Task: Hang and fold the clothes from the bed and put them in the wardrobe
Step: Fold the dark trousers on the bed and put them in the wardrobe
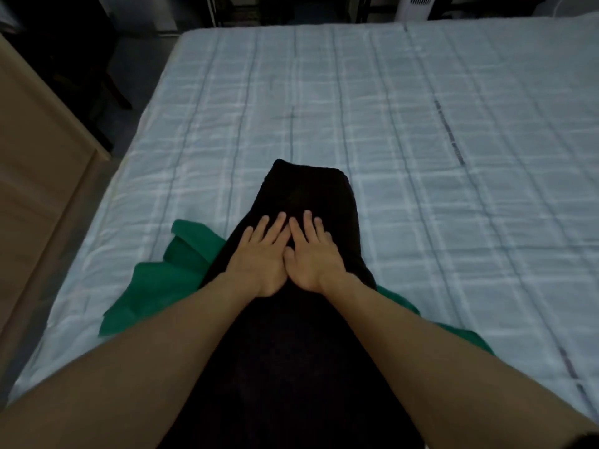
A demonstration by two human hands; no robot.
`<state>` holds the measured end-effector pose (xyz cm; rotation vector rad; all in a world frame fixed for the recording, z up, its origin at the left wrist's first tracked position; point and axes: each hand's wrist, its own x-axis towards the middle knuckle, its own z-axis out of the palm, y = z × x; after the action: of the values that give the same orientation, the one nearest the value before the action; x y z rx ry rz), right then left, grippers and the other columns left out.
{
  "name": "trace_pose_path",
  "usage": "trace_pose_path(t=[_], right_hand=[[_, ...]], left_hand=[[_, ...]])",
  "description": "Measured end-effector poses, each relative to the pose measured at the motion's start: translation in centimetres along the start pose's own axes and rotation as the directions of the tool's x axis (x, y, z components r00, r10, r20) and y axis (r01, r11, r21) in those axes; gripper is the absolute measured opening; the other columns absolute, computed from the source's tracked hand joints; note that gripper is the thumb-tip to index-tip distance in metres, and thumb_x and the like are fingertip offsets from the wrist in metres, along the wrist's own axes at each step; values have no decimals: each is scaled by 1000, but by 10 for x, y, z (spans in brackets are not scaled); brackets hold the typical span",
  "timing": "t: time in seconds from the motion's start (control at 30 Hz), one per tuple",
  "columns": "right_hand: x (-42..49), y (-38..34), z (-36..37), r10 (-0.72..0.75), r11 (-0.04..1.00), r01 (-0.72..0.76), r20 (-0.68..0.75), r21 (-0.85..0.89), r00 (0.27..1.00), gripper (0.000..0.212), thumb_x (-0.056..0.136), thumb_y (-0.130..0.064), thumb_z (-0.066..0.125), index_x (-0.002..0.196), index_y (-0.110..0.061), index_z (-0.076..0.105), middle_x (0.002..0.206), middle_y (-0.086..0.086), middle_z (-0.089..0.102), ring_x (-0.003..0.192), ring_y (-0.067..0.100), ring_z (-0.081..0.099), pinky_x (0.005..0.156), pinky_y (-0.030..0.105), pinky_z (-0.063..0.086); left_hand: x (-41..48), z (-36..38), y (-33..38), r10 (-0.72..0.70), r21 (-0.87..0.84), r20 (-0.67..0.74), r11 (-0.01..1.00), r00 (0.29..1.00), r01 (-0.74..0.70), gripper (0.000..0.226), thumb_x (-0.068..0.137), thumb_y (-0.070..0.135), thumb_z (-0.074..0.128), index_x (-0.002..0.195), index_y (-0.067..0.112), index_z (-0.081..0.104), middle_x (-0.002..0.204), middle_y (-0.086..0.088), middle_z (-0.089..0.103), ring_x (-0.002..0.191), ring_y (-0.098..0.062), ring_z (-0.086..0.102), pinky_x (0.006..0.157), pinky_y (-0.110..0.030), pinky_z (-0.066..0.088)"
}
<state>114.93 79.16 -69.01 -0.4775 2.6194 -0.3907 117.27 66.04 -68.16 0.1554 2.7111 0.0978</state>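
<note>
Our left hand [259,257] and right hand [312,254] lie flat, side by side, on a black garment [311,189] on the bed [421,124].

We see both hands with straight, slightly spread fingers, palms down on the dark cloth, thumbs touching, gripping nothing. The black garment runs in a long, narrow strip from the bed's near edge toward its middle, and it lies over a green garment [168,277] that sticks out on both sides, more on the left. A pale checked cover is on the bed. A light wooden panel [39,157] stands just beside the bed on the left.
</note>
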Motion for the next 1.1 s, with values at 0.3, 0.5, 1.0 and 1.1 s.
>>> trace_pose_path(t=[0.3, 0.5, 1.0, 1.1], right_hand=[[-229, -27, 31, -83, 989, 67, -117, -133, 990, 80, 86, -51, -8, 157, -22, 17, 166, 7, 8, 153, 27, -2, 121, 45, -6], [-339, -31, 110, 2, 989, -11, -65, -146, 998, 66, 92, -47, 21, 148, -18, 43, 156, 13, 36, 145, 30, 32, 115, 47, 19], [-516, -31, 224, -9, 983, 43, -188, 179, 982, 71, 94, -54, 6, 157, -22, 11, 165, 1, 6, 152, 13, -1, 125, 39, 4], [-541, -29, 231, 22, 974, 27, -211, 224, 977, 69, 95, -56, 10, 158, -26, 7, 163, -1, 5, 151, 14, 2, 124, 37, 5]], left_hand=[[-200, 46, 80, -65, -122, -22, 991, 998, 62, 65, 104, 38, 25, 157, 23, -9, 164, 0, -16, 150, -22, -16, 122, -44, -5], [-308, 111, 112, -2, -179, 75, 984, 997, 16, 77, 99, 38, 37, 156, 21, -12, 163, -3, -21, 148, -24, -24, 124, -44, 1], [-484, 213, 187, -202, -516, -272, 856, 941, 35, 73, 93, 21, 61, 154, 34, 22, 161, -4, 18, 134, -19, 35, 104, -22, 32], [-504, 213, 193, -278, -695, -188, 716, 942, 72, 78, 92, 24, 65, 154, 35, 19, 142, 3, 39, 116, -8, 48, 95, -21, 43]])
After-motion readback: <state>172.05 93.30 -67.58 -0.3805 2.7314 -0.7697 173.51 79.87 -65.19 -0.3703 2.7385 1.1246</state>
